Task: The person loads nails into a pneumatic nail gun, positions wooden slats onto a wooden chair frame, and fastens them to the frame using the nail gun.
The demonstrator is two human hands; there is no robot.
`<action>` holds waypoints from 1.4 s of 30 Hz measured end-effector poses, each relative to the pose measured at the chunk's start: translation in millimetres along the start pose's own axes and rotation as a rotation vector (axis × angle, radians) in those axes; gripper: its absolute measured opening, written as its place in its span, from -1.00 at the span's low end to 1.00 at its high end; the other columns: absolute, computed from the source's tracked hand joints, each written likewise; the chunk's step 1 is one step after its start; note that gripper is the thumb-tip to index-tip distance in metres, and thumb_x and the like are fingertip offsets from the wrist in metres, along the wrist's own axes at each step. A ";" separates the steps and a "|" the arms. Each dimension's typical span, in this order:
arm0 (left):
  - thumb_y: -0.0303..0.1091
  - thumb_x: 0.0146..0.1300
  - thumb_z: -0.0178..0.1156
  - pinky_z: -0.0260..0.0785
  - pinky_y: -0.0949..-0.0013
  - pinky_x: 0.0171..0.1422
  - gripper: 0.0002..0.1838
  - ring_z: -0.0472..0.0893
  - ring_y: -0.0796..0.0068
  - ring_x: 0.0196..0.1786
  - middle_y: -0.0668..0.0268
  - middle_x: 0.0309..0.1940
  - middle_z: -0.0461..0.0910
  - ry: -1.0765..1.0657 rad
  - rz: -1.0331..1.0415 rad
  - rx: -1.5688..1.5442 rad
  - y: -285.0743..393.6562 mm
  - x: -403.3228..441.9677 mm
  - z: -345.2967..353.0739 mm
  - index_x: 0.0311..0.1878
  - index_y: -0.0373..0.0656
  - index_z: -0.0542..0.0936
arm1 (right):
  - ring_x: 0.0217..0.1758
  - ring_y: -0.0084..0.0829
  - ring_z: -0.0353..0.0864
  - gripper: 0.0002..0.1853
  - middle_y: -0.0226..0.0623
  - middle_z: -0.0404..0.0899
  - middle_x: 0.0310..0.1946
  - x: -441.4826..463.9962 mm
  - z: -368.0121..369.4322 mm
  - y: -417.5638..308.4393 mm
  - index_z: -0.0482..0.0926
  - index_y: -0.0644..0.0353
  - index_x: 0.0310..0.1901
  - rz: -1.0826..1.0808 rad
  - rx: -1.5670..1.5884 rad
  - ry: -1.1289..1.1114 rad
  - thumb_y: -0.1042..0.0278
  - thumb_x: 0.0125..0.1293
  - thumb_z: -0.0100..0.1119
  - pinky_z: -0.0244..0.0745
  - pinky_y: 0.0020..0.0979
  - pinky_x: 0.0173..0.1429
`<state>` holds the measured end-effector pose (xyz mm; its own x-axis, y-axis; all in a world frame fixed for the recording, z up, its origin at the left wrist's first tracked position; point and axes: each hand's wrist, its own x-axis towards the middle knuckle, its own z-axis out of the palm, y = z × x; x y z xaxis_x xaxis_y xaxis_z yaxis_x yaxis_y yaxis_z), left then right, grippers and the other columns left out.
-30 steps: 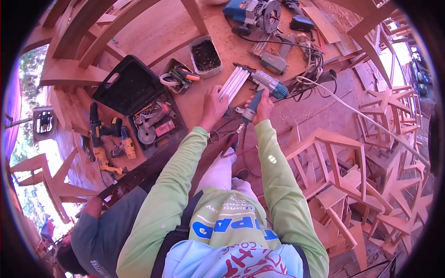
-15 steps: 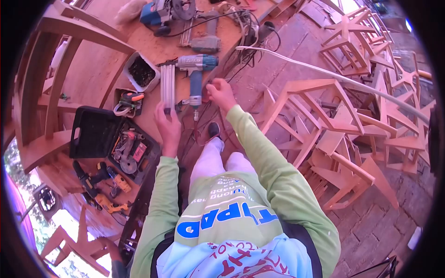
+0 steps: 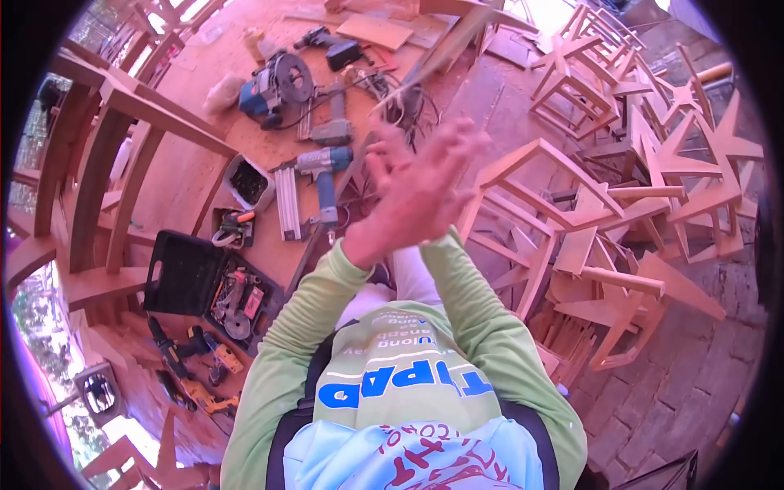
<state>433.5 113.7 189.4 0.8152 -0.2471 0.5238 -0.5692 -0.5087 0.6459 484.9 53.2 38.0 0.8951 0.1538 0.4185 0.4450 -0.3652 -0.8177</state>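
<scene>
My left hand (image 3: 377,227) and my right hand (image 3: 441,181) are raised close together in front of my body and overlap in view. Both look open with fingers apart, though motion blurs them; nothing shows in them. Whether they touch each other I cannot tell. Left of them, a blue-grey nail gun (image 3: 325,184) with a pale ribbed magazine lies on the workbench (image 3: 188,175). A thin, blurred pale strip (image 3: 433,65) slants up and right from just above my fingers.
On the bench are a circular saw (image 3: 282,86), a second nail gun (image 3: 333,118), a white tub (image 3: 249,184), an open black tool case (image 3: 188,273) and cordless drills (image 3: 192,343). Wooden frames stand at left; stacked wooden chair frames (image 3: 604,212) crowd the right floor.
My left hand has left the nail gun's magazine and moved right and up. My right hand has risen beside it. The view has shifted, and the pale hose at right is out of its former place.
</scene>
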 end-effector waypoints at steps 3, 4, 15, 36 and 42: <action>-0.50 0.26 0.34 0.15 0.00 0.64 -0.27 0.36 -0.15 0.54 -0.11 0.50 0.35 0.264 -0.108 0.016 -33.3 21.0 -12.9 0.51 -0.25 0.38 | 0.14 -0.19 0.65 -0.39 -0.17 0.56 0.22 6.3 1.3 8.3 0.41 0.15 0.45 -0.202 0.082 -0.143 0.50 0.38 0.30 0.54 -0.28 0.24; -0.50 0.26 0.34 0.14 0.01 0.64 -0.27 0.35 -0.13 0.55 -0.11 0.51 0.34 0.294 -0.109 0.121 -52.0 16.2 -26.2 0.52 -0.26 0.37 | 0.15 -0.15 0.65 -0.42 -0.16 0.56 0.22 8.3 -5.8 14.3 0.44 0.16 0.42 -0.158 0.134 -0.132 0.49 0.37 0.31 0.54 -0.27 0.26; -0.33 0.46 0.39 0.41 0.28 0.40 -0.38 0.54 0.32 0.27 0.08 0.26 0.48 0.599 -0.275 0.289 -137.2 66.6 -47.6 0.43 -0.37 0.37 | 0.53 0.23 0.26 -0.38 0.08 0.39 0.42 76.8 -281.0 282.5 0.54 0.22 0.31 0.057 -1.207 0.373 -0.09 0.42 0.28 0.00 0.31 0.64; -0.51 0.36 0.34 0.34 0.18 0.51 -0.19 0.44 0.26 0.47 0.14 0.54 0.29 -0.149 -0.519 -0.113 -114.2 -7.0 13.6 0.63 -0.15 0.23 | 0.69 0.13 0.08 0.04 -0.10 0.30 0.54 74.9 -314.4 344.3 0.44 -0.07 0.48 0.726 -1.222 -0.249 -0.78 0.24 -0.04 -0.41 0.39 0.67; -0.44 0.43 0.36 0.43 0.31 0.35 -0.14 0.58 0.39 0.22 0.08 0.56 0.22 -0.130 -0.590 -0.124 -80.5 -36.2 10.3 0.65 -0.23 0.08 | 0.68 0.17 0.12 0.16 0.01 0.32 0.54 87.7 -311.5 333.9 0.36 -0.02 0.55 0.861 -1.249 -0.350 -0.83 0.16 -0.03 -0.34 0.36 0.70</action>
<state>450.9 155.1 112.7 0.9984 -0.0555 -0.0079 -0.0205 -0.4926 0.8700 703.6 -341.2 -75.2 0.9000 -0.3625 -0.2421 -0.3326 -0.9300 0.1562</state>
